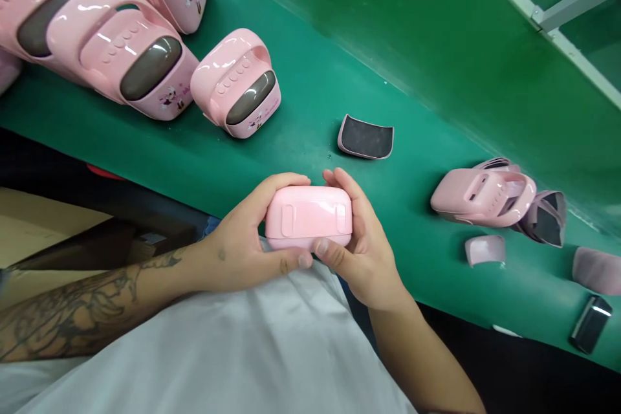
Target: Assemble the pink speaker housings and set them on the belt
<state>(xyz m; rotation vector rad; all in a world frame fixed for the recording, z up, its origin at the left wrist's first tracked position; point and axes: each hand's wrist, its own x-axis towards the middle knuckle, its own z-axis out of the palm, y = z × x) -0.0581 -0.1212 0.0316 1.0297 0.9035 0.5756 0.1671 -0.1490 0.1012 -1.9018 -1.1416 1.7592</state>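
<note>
Pink plastic case (308,217): a small rounded box with two shallow rectangular recesses on its upward face, held clear of the surface between both hands, just over the near edge of the tabletop.

Handling: it looks light, stiff and hollow, a moulded shell. The glossy skin may be slippery, so the rounded ends look like the surest place to take hold, with the long edges as support. Any thin seam or clip would probably be the fragile spot, though none can be made out here.

Left hand (237,239): its grip is pressed against the case's left end, with fingers over the far edge and thumb along the near edge.

Right hand (361,239): its grip is pressed against the right end, with fingers curled over the far edge and thumb on the near edge, close to the other thumb.

Nearest part: a dark grey curved panel (366,137) lies on the tabletop (301,77) just beyond the hands.

To the right: a pink slotted shell (482,197) rests against a grey-lined shell (546,218), near a small pink curved piece (485,250) and a glossy black piece (590,325).

Upper left: assembled pink handled units (116,45) with dark oval panels and cartoon decals stand close together.

Below: a tattooed left forearm (72,317) crosses a pale shirt (208,349).
</note>
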